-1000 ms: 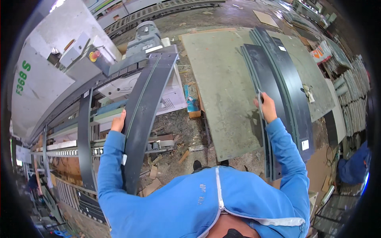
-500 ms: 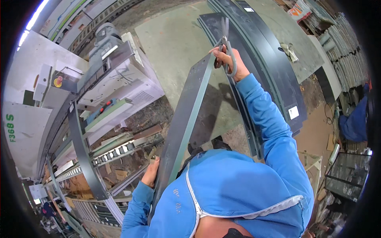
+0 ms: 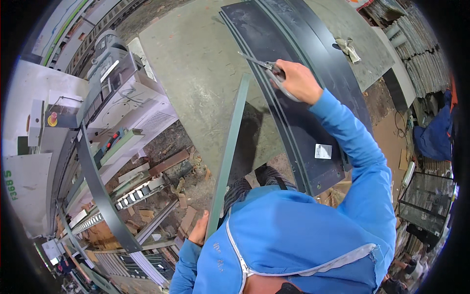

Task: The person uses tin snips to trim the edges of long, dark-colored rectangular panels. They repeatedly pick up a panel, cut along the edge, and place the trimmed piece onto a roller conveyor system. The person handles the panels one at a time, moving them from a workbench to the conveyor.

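Note:
A long dark board with a green edge (image 3: 229,152) stands tilted in front of me, its narrow edge facing up. My left hand (image 3: 199,229) presses against the left side of its near end, partly hidden. To the right of the board's far end, my right hand (image 3: 301,82) is closed round a pair of grey metal scissors (image 3: 258,62). Their blades point to the far left, above the pale table. Below that hand lies a stack of dark panels (image 3: 293,115), with a white label (image 3: 323,151) on the top one.
Machinery with a motor (image 3: 108,46) and a curved dark strip (image 3: 100,188) stand at left. A work glove (image 3: 347,50) lies on the pale table (image 3: 191,63) beyond the stack. Bundled sheets (image 3: 418,59) are piled at far right. Wood scraps litter the floor (image 3: 188,196).
My right hand has left the board's far end and moved right, swinging the scissors to point left. The board has rolled from showing its dark face to mostly its green edge.

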Tool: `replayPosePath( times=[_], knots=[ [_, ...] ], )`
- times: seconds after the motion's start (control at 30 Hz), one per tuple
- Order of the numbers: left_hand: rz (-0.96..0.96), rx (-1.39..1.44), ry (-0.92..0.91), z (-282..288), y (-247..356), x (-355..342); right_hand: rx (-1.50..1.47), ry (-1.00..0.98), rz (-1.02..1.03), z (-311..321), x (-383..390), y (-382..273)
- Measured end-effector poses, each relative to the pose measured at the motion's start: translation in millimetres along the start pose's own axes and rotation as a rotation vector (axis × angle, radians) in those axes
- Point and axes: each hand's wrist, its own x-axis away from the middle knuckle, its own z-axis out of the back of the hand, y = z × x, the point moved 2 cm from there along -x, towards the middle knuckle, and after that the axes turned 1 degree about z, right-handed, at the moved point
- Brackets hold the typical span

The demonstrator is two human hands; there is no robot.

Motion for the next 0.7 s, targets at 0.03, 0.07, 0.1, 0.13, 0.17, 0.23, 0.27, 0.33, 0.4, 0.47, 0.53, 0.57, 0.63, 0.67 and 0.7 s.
replayPosePath(
  times=[0.03,0.07,0.1,0.13,0.17,0.23,0.27,0.33,0.4,0.47,0.53,0.57,0.63,0.67,0.7],
  knots=[
    [-0.003,-0.008,-0.004,-0.8,-2.3,-1.5,0.088,0.038,0.025,9.9,8.1,-8.4],
    [-0.007,-0.022,-0.009,-1.2,-3.2,-3.3,0.142,0.026,0.028,14.9,13.4,-9.2],
    [-0.021,-0.023,-0.023,-1.0,-3.5,-5.2,0.196,0.012,0.032,18.2,17.6,-9.2],
    [-0.03,-0.007,-0.025,-0.8,-2.0,-6.2,0.249,0.003,0.037,21.3,20.7,-9.2],
    [-0.037,0.012,-0.03,-1.7,-1.1,-6.7,0.262,0.003,0.046,23.3,23.2,-9.9],
    [-0.03,0.049,-0.018,-4.3,5.0,-4.1,0.285,0.005,0.065,25.5,25.8,-12.4],
    [-0.023,0.048,-0.01,-4.5,8.8,-3.0,0.281,0.015,0.077,26.8,25.8,-13.5],
    [-0.003,0.009,0.005,-4.7,15.7,-2.4,0.282,0.034,0.104,25.6,24.9,-11.1],
    [-0.005,0.042,0.01,-5.5,17.8,-2.2,0.291,0.018,0.102,22.9,24.3,-7.8],
    [-0.014,0.086,-0.016,-4.1,8.9,-5.3,0.307,-0.03,0.073,20.4,22.8,-4.6],
    [-0.002,0.111,-0.052,-0.6,-9.3,-13.0,0.31,-0.025,0.09,19.6,21.6,-2.7],
    [0.011,0.129,-0.06,-0.8,-8.8,-13.7,0.31,-0.023,0.098,18.7,21.5,-2.1],
    [0.058,0.169,-0.046,-3.1,-5.4,-11.7,0.299,-0.031,0.103,18.6,21.3,-2.0],
    [0.08,0.184,-0.038,-3.5,-4.6,-11.2,0.294,-0.035,0.106,18.9,21.1,-2.1],
    [0.1,0.186,-0.03,-3.5,-9.6,-12.1,0.287,-0.02,0.12,19.2,21.0,-2.5]
  ],
)
